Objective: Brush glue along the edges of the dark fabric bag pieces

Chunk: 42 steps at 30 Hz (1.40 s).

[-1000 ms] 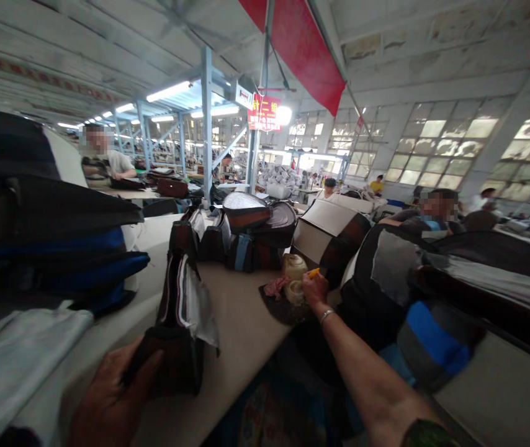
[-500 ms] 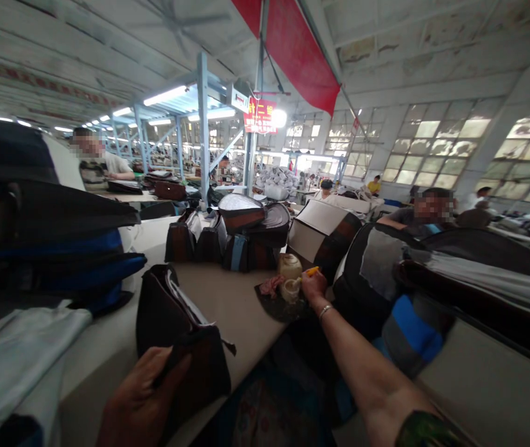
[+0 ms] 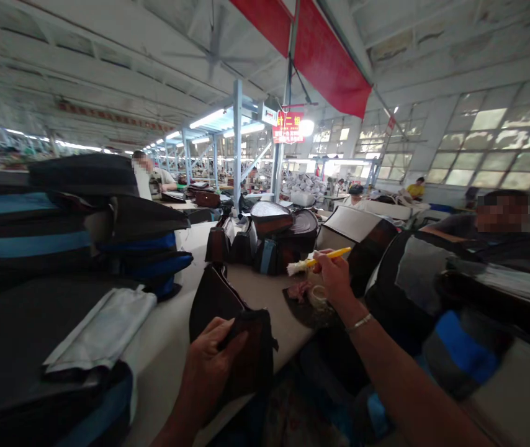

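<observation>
My left hand (image 3: 213, 357) is closed on the edge of a dark brown-and-black bag piece (image 3: 251, 347), which stands on the pale tabletop (image 3: 153, 335). Its thumb and fingers pinch the top edge. My right hand (image 3: 334, 276) grips a brush (image 3: 327, 256) with a yellow handle and whitish bristles that point left. The brush is up in the air above a small open jar (image 3: 319, 294). Beside that jar lies a crumpled pinkish cloth (image 3: 299, 290), both on a dark, stained mat (image 3: 305, 313).
Bag pieces (image 3: 267, 251) stand in a row behind the mat. Blue-and-black pieces (image 3: 153, 254) are piled at left, with a folded light cloth (image 3: 102, 329) nearer. Large dark bags (image 3: 404, 267) crowd the right. A co-worker (image 3: 498, 211) sits beyond them; another person (image 3: 151, 171) is farther back.
My right hand has lifted the brush up from the jar, so its bristles now show. The view has turned left. My left hand keeps hold of the bag piece.
</observation>
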{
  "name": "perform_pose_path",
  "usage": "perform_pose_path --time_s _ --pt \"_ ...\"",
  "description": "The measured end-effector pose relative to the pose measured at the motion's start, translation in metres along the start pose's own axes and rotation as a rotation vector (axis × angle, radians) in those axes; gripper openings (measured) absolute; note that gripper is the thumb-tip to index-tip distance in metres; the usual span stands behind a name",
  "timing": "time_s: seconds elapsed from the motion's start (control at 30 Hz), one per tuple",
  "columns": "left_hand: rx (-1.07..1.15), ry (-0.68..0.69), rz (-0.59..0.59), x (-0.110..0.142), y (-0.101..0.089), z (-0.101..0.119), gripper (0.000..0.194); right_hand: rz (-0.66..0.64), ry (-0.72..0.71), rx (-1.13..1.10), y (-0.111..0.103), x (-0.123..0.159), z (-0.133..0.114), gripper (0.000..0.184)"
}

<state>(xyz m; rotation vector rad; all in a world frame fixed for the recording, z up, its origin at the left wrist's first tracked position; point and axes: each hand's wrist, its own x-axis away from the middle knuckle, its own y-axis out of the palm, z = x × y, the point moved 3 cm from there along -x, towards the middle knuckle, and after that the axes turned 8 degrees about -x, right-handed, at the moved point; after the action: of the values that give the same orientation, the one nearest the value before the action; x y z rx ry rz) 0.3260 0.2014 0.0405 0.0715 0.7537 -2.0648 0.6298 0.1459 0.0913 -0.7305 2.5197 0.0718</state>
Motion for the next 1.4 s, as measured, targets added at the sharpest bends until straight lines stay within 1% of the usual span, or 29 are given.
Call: perform_pose_path --time_s 0.07,0.13,0.2,0.27,0.33,0.4,0.43,0.5,0.53,0.57,0.6,0.63,0.7,0.77,0.83,0.9,0.97,1.0,1.07,1.13,1.23,1.3,1.37,1.4 --pt "0.0 0.0 0.002 -0.001 0.002 0.001 0.024 -0.066 -0.046 -0.119 0.016 0.018 -0.039 0.033" --pt "0.0 -0.008 0.019 -0.003 0.004 0.0 0.023 -0.164 -0.095 -0.235 0.032 0.044 -0.071 0.031" --pt "-0.002 -0.013 0.029 -0.005 0.005 0.0 0.023 -0.294 -0.177 -0.346 0.046 0.072 -0.091 0.026" --pt "-0.008 -0.017 0.043 -0.007 0.005 0.0 0.023 -0.384 -0.271 -0.338 0.054 0.091 -0.099 0.019" --pt "-0.013 -0.024 0.053 -0.008 0.002 0.0 0.023 -0.448 -0.364 -0.226 0.056 0.099 -0.098 0.013" --pt "-0.016 -0.032 0.064 -0.008 0.0 0.001 0.024 -0.491 -0.47 -0.099 0.052 0.097 -0.095 0.011" --pt "-0.017 -0.034 0.069 -0.008 -0.001 0.002 0.024 -0.49 -0.525 -0.039 0.048 0.094 -0.094 0.011" --pt "-0.018 -0.041 0.077 -0.008 -0.001 0.003 0.024 -0.421 -0.603 0.044 0.039 0.089 -0.095 0.009" --pt "-0.018 -0.046 0.081 -0.008 -0.001 0.003 0.024 -0.376 -0.617 0.053 0.036 0.089 -0.095 0.008" --pt "-0.017 -0.052 0.082 -0.008 0.0 0.002 0.025 -0.342 -0.616 0.034 0.034 0.09 -0.096 0.007" --pt "-0.015 -0.059 0.083 -0.008 0.001 0.002 0.025 -0.336 -0.605 0.0 0.034 0.093 -0.097 0.006" --pt "-0.011 -0.067 0.085 -0.008 0.002 0.0 0.026 -0.356 -0.602 -0.037 0.036 0.097 -0.098 0.005" --pt "0.007 -0.071 0.093 -0.007 0.005 -0.002 0.028 -0.439 -0.633 -0.084 0.042 0.106 -0.097 0.004" --pt "0.031 -0.074 0.104 -0.006 0.007 -0.005 0.03 -0.489 -0.668 -0.073 0.042 0.112 -0.093 0.003" --pt "0.04 -0.082 0.103 -0.005 0.008 -0.007 0.03 -0.445 -0.662 -0.026 0.034 0.111 -0.087 0.004" --pt "0.036 -0.093 0.098 -0.004 0.009 -0.007 0.029 -0.339 -0.623 0.013 0.022 0.109 -0.082 0.005" --pt "0.035 -0.094 0.1 -0.004 0.009 -0.007 0.029 -0.256 -0.593 -0.012 0.013 0.11 -0.078 0.004" --pt "0.04 -0.095 0.102 -0.004 0.009 -0.007 0.03 -0.25 -0.586 -0.04 0.011 0.112 -0.076 0.004" --pt "0.046 -0.107 0.109 -0.002 0.011 -0.007 0.031 -0.298 -0.591 -0.083 0.011 0.117 -0.072 0.004" --pt "0.033 -0.114 0.138 0.005 0.017 -0.009 0.031 -0.332 -0.6 -0.071 0.009 0.12 -0.067 0.005" --pt "-0.01 -0.1 0.251 0.024 0.033 -0.014 0.031 -0.259 -0.566 -0.03 -0.005 0.118 -0.064 0.005" --pt "-0.012 -0.092 0.329 0.037 0.045 -0.018 0.034 -0.224 -0.537 -0.04 -0.014 0.119 -0.066 0.005" --pt "-0.001 -0.086 0.362 0.045 0.055 -0.021 0.035 -0.233 -0.529 -0.062 -0.019 0.125 -0.069 0.005" --pt "0.004 -0.08 0.364 0.047 0.059 -0.021 0.035 -0.261 -0.539 -0.07 -0.019 0.129 -0.07 0.005"
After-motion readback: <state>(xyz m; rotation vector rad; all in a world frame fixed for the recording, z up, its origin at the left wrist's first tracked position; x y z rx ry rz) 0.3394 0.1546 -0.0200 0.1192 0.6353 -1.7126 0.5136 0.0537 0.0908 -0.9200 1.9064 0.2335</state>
